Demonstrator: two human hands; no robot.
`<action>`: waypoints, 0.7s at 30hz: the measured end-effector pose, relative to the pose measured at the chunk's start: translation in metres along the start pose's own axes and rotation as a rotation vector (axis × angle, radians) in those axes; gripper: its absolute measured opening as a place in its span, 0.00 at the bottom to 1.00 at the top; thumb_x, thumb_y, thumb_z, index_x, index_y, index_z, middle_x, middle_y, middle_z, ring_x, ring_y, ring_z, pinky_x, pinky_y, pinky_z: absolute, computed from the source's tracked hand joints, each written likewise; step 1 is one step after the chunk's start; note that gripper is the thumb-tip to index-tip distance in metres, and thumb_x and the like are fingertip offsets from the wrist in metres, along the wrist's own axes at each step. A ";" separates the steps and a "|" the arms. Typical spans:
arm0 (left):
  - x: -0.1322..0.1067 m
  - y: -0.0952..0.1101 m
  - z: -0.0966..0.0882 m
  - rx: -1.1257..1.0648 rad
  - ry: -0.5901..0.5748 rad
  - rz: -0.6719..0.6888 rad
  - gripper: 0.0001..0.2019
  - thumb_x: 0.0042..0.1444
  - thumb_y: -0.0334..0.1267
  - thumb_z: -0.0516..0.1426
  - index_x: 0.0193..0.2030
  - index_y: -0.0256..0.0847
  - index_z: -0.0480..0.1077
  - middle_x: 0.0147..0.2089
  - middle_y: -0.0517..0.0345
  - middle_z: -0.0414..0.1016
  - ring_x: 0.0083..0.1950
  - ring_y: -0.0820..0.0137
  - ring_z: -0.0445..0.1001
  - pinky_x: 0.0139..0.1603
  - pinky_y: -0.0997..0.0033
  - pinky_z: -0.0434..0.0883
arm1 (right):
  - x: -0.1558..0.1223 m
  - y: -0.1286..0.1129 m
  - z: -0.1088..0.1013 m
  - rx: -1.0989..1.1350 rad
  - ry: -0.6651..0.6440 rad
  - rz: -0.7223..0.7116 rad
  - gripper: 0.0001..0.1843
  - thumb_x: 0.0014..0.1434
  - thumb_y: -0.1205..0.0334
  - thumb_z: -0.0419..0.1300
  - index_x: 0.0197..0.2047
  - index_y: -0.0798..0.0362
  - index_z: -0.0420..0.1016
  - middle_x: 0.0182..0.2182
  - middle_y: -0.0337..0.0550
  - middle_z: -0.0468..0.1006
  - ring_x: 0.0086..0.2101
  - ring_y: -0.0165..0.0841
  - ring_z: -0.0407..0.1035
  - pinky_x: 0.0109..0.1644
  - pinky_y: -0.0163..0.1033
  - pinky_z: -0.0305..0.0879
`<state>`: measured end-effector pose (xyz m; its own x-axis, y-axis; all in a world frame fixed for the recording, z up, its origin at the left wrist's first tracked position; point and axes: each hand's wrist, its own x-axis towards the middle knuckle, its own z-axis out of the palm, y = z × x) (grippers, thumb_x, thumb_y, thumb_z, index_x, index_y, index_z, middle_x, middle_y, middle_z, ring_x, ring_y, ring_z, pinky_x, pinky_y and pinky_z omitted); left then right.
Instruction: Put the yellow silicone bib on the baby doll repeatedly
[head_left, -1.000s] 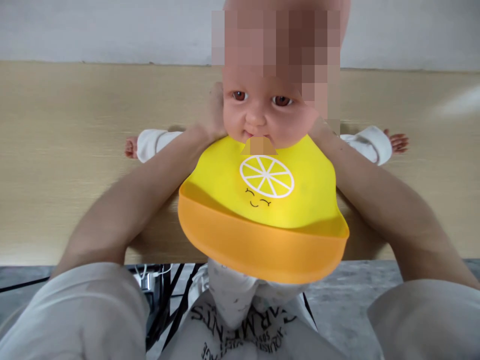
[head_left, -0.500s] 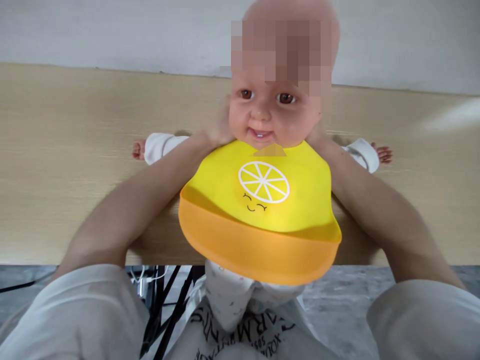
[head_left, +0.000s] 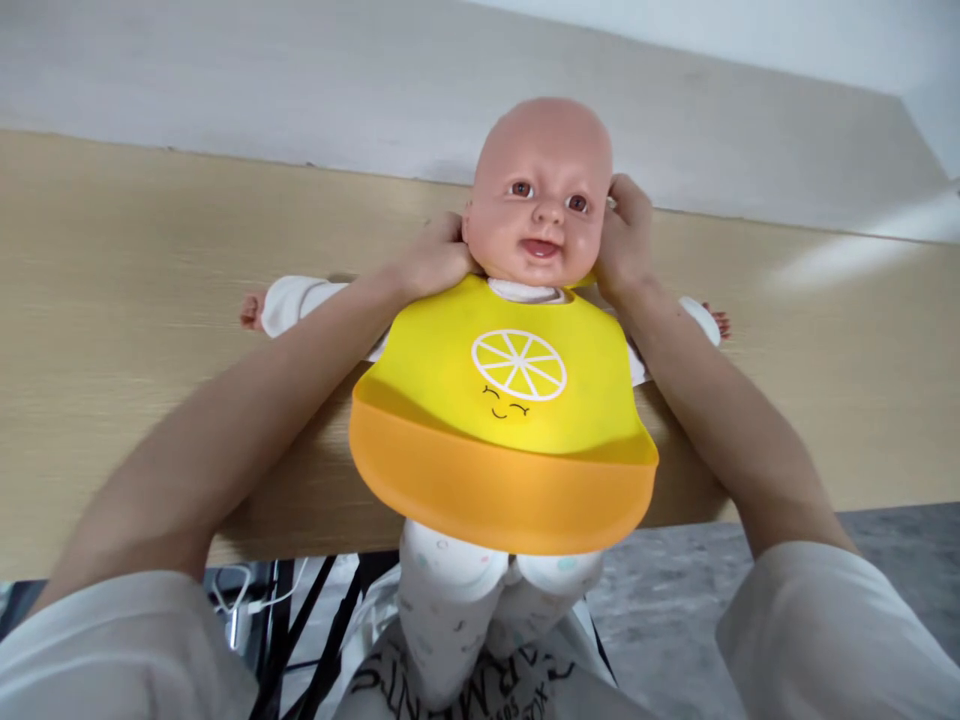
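Observation:
A baby doll [head_left: 544,190] in white clothes leans back over the edge of a light wooden table [head_left: 135,300], arms spread. It wears a yellow silicone bib [head_left: 517,400] with a lemon-slice face and an orange catch pocket. My left hand [head_left: 435,262] curls at the left side of the doll's neck, at the bib's strap. My right hand [head_left: 626,245] is cupped at the right side of the neck and head, fingers closed behind it. What the fingers grip is hidden by the doll's head.
The doll's legs [head_left: 465,590] hang below the table edge toward my lap. Black table legs and white cables [head_left: 292,620] show under the table at lower left. A grey floor [head_left: 750,540] lies at lower right, and a pale wall [head_left: 300,80] stands behind the table.
The doll has tipped back and away from me, so its whole head shows. Both my hands have come into view at its neck, and the view has shifted upward.

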<state>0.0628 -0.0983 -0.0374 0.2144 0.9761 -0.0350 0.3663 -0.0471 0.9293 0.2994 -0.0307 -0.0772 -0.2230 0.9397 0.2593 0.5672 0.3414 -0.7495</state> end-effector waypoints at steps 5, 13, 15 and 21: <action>-0.002 0.006 -0.006 0.204 -0.006 -0.039 0.11 0.44 0.29 0.56 0.35 0.32 0.75 0.42 0.52 0.80 0.53 0.53 0.72 0.57 0.58 0.69 | -0.003 -0.012 0.001 0.035 0.026 0.063 0.25 0.64 0.32 0.47 0.38 0.47 0.63 0.35 0.41 0.71 0.43 0.33 0.57 0.50 0.40 0.60; -0.005 0.007 -0.020 0.381 -0.021 -0.017 0.09 0.45 0.29 0.59 0.35 0.30 0.76 0.38 0.52 0.80 0.46 0.61 0.71 0.57 0.54 0.69 | -0.004 -0.051 0.009 -0.071 0.219 0.244 0.15 0.66 0.67 0.54 0.28 0.50 0.56 0.33 0.37 0.69 0.35 0.26 0.57 0.41 0.35 0.59; -0.005 0.007 -0.025 0.423 -0.055 -0.078 0.08 0.45 0.32 0.60 0.33 0.30 0.76 0.31 0.54 0.78 0.39 0.65 0.70 0.52 0.51 0.72 | -0.004 -0.057 0.014 -0.123 0.213 0.257 0.12 0.66 0.71 0.53 0.30 0.51 0.57 0.32 0.36 0.68 0.33 0.25 0.55 0.40 0.33 0.58; -0.005 0.022 -0.053 0.575 -0.053 -0.117 0.10 0.46 0.37 0.61 0.31 0.31 0.78 0.23 0.60 0.69 0.32 0.72 0.67 0.49 0.46 0.72 | -0.005 -0.070 -0.006 -0.460 0.042 0.356 0.08 0.64 0.69 0.54 0.32 0.54 0.60 0.33 0.44 0.68 0.41 0.35 0.66 0.54 0.46 0.63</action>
<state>0.0221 -0.0933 0.0026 0.1825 0.9704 -0.1579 0.8194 -0.0614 0.5699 0.2658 -0.0595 -0.0222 0.0703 0.9950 0.0709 0.8896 -0.0304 -0.4557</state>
